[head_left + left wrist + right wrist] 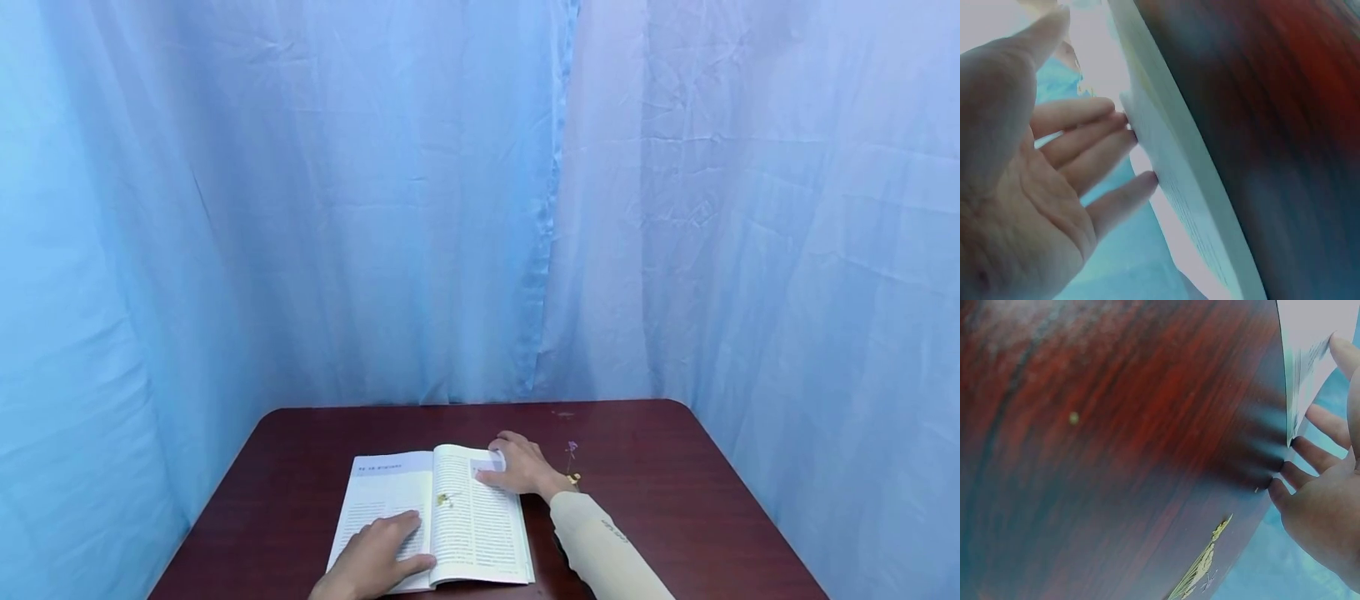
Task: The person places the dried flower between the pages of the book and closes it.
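An open book [480, 533] with printed pages lies on the dark red table, a small yellow flower [444, 500] on its right page close to the gutter. My left hand [378, 554] rests on the lower left page, thumb pointing toward the gutter. In the left wrist view, the fingertips of that hand [1054, 181] touch the page, fairly straight. At the top right corner of the book my right hand [517, 467] has its thumb on the page. The right wrist view shows the other fingers of this hand [1322, 481] extended past the corner, tips at the tabletop.
Right of the book, partly behind my right forearm, lie a purple flower [572, 448] and a yellow one [574, 479]. Dried yellowish stems [1204, 565] appear in the right wrist view. Pale blue curtains [420, 208] hang behind the table [637, 442].
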`<state>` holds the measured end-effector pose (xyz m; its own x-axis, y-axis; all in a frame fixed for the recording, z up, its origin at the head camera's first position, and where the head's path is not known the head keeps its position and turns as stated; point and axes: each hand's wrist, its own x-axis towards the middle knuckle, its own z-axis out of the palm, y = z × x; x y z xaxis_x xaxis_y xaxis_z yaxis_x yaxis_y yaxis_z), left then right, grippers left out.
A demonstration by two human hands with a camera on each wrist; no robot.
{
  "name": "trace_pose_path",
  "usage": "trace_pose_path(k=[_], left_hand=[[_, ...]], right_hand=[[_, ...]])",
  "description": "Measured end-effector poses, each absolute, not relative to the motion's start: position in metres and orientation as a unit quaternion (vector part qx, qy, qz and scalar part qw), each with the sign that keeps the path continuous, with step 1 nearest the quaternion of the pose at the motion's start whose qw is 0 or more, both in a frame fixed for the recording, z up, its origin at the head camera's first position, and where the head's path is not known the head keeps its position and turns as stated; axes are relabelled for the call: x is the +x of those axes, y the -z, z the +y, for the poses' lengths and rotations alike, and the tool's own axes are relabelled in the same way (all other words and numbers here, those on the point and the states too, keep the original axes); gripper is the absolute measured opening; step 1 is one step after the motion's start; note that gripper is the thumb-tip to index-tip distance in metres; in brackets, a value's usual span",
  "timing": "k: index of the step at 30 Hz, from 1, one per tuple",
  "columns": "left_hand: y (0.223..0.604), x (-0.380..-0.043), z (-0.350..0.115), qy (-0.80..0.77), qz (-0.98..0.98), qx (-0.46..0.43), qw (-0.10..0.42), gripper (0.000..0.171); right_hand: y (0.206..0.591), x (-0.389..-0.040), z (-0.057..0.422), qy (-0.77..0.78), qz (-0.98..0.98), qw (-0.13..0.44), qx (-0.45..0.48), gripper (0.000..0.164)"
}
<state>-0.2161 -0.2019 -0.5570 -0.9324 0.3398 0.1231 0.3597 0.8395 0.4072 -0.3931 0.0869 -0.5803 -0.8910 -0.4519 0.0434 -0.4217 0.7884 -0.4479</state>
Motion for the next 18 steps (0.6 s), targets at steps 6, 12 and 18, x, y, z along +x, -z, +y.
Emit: trace_pose_path(k=[6,12,18], left_hand=[[0.558,-0.221,-0.183,0.195,-0.972,-0.131,0.021,0.071],[0.558,-0.222,-0.17,0.176,-0.978,-0.105,0.029,0.069],[0.561,-0.224,-0.164,0.173,-0.981,-0.089,0.025,0.068]], right_hand=[[0.578,-0.393,0.088,0.235,0.944,0.035,-0.23,0.064],[0.576,-0.392,0.087,0.237,0.943,0.036,-0.229,0.065],[0.574,-0.391,0.086,0.233,0.944,0.033,-0.233,0.07]])
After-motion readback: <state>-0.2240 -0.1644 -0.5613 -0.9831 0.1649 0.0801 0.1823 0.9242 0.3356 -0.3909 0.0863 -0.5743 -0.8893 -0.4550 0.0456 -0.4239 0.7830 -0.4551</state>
